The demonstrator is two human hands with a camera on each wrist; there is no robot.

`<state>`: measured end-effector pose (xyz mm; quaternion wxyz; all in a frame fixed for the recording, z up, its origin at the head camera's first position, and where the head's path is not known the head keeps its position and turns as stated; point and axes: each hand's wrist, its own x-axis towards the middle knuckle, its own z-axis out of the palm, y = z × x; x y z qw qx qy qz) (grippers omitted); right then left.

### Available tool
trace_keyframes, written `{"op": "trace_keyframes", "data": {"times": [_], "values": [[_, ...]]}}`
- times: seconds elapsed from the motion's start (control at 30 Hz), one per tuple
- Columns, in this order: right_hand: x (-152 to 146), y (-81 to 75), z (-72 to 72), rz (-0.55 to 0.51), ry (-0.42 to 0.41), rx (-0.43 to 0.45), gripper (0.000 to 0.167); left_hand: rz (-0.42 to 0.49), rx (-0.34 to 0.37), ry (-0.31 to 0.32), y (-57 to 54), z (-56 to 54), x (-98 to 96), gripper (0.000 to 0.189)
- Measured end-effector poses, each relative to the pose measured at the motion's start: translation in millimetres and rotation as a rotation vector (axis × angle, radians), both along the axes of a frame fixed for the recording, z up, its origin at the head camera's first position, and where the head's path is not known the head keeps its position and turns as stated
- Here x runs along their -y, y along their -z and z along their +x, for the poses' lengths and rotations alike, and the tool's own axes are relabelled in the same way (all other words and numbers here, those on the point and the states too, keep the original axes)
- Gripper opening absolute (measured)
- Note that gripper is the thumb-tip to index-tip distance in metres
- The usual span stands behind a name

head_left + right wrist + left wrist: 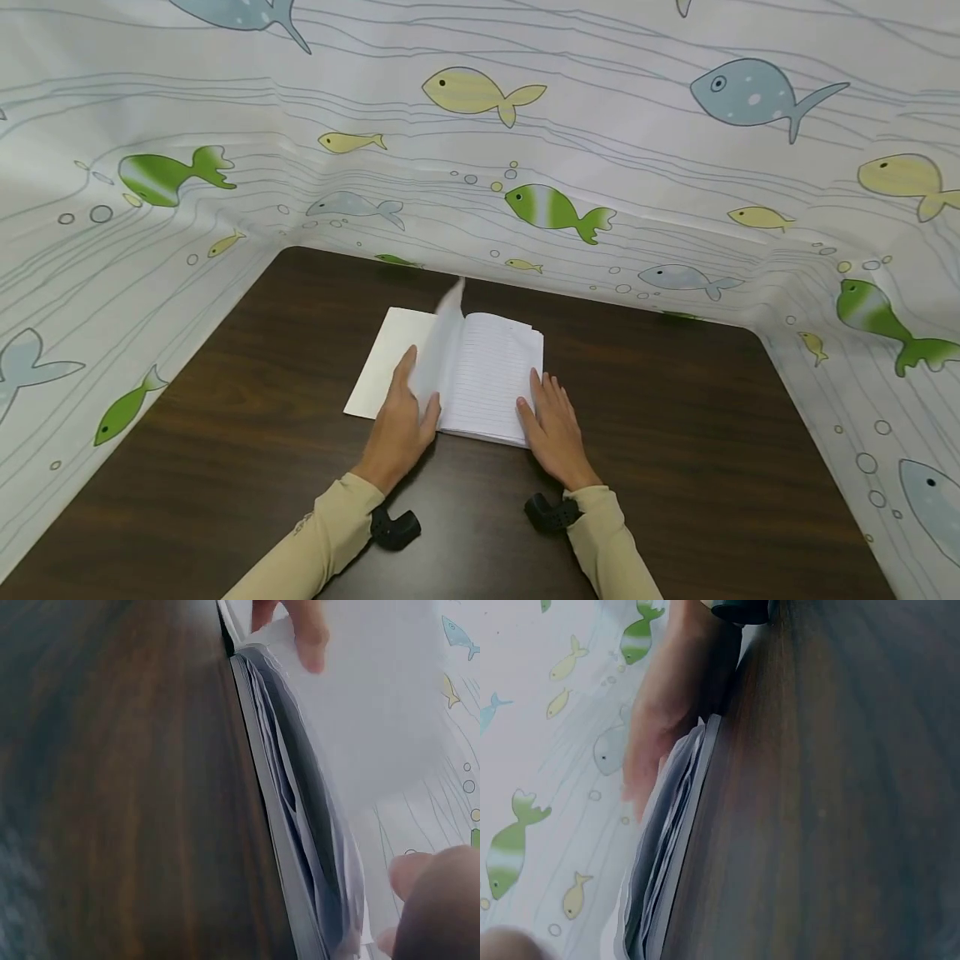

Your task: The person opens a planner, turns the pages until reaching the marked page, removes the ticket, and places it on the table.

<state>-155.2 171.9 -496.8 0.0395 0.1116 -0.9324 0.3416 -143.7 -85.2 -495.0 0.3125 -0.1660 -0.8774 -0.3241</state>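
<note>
A notebook with lined pages lies spread on the dark table. One page stands raised near the middle, its upper end swung up. My left hand is at the lower left of the notebook, fingers extended along the raised page's left side and thumb in front of it. Seen from the right wrist, that thumb overlaps the white sheet. Along the notebook's right edge rests my right hand, its fingers straight and its thumb over the lined page. The left wrist view catches this hand beside the page stack.
The pale left-hand cover lies flat on the tabletop. A white fish-patterned sheet rises around the table's back and sides. Black wrist devices sit at both beige cuffs.
</note>
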Motion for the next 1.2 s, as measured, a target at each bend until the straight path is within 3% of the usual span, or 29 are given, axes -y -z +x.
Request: {"op": "trace_keyframes", "data": {"times": [0.1, 0.17, 0.2, 0.27, 0.37, 0.47, 0.63, 0.77, 0.87, 1.0, 1.07, 1.2], "values": [[-0.2, -0.5, 0.7, 0.008, -0.010, -0.013, 0.074, -0.081, -0.105, -0.128, -0.4, -2.8, 1.5, 0.078], [-0.2, -0.6, 1.1, 0.013, -0.012, -0.021, 0.078, -0.160, -0.130, -0.166, -0.8, -4.0, 3.3, 0.078], [-0.1, -0.7, 1.4, 0.009, -0.008, -0.022, 0.080, -0.196, -0.128, -0.153, -0.4, -4.4, 4.2, 0.076], [-0.1, -0.4, 1.8, -0.017, 0.005, -0.025, 0.082, -0.242, -0.069, -0.049, 1.7, -4.0, 4.6, 0.068], [-0.3, 0.6, 2.2, -0.070, 0.027, -0.026, 0.081, -0.287, 0.087, 0.168, 6.4, -1.6, 3.6, 0.052], [-0.6, 0.6, 2.4, -0.151, 0.034, -0.052, 0.076, -0.307, 0.215, 0.275, 9.3, 1.3, 1.8, 0.047], [-1.0, -1.7, 4.1, -0.270, 0.038, -0.122, 0.066, -0.316, 0.234, 0.275, 9.1, 2.2, 0.3, 0.048], [-1.2, -1.3, 2.9, -0.253, 0.025, -0.130, 0.060, -0.308, 0.242, 0.278, 8.3, 2.5, 0.9, 0.048], [-1.2, -0.3, 0.6, -0.198, 0.003, -0.138, 0.058, -0.292, 0.305, 0.277, 6.6, 2.8, 1.4, 0.058], [-1.4, -0.2, 0.8, -0.138, -0.041, -0.097, 0.058, -0.221, 0.450, 0.270, 4.3, 1.2, 2.6, 0.090], [-1.6, 0.9, 0.7, -0.122, -0.071, -0.067, 0.060, -0.157, 0.490, 0.276, 3.7, 0.4, 4.0, 0.102], [-0.8, 2.3, 1.6, -0.101, -0.143, -0.053, 0.063, -0.054, 0.489, 0.293, 3.8, -0.7, 7.6, 0.103]]}}
